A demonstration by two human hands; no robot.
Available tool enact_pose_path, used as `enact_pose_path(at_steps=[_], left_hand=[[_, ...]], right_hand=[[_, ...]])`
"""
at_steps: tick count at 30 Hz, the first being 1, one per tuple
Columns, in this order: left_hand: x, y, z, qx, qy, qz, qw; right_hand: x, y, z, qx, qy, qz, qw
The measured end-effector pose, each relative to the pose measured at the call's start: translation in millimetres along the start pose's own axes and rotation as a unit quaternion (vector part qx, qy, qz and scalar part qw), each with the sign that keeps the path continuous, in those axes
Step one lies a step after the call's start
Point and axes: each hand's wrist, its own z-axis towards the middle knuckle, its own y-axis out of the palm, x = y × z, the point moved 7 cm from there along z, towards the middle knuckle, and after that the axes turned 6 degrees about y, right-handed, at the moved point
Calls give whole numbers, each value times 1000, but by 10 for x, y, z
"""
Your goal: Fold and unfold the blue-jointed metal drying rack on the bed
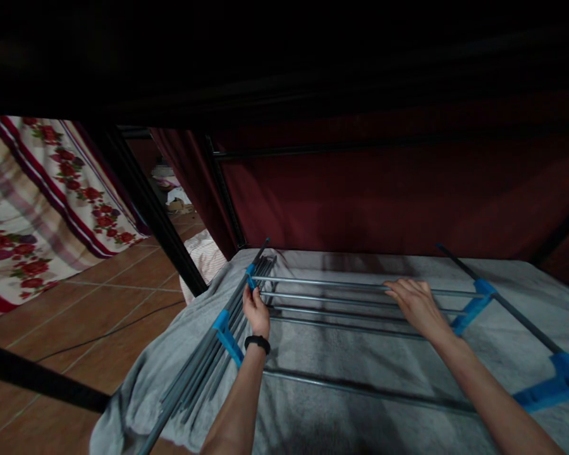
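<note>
A folding drying rack of grey metal rods with blue plastic joints lies on a grey cloth. My left hand, with a black band on its wrist, is closed around the rods at the rack's left end, next to a blue joint. My right hand rests on the upper cross rods near the right blue joint, fingers curled over a rod. A bundle of loose grey rods runs down the left side.
A dark red fabric wall with black frame tubes stands behind the rack. A black pole crosses at the left. Tiled floor lies left, with a floral sheet hanging beyond it.
</note>
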Motion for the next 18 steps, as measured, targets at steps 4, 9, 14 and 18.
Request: enact_pose_path(at_steps=[4, 9, 14, 18], left_hand=[[-4, -7, 2, -5, -2, 7, 1000], [51, -4, 18, -20, 2, 8, 1000], [131, -37, -69, -37, 20, -1, 999], [-12, -125, -235, -27, -22, 27, 999]], right_hand=[[11, 4, 6, -4, -1, 5, 1000], [-33, -47, 8, 1, 4, -1, 1000], [-166, -149, -194, 69, 39, 8, 997], [-112, -69, -663, 112, 118, 84, 983]])
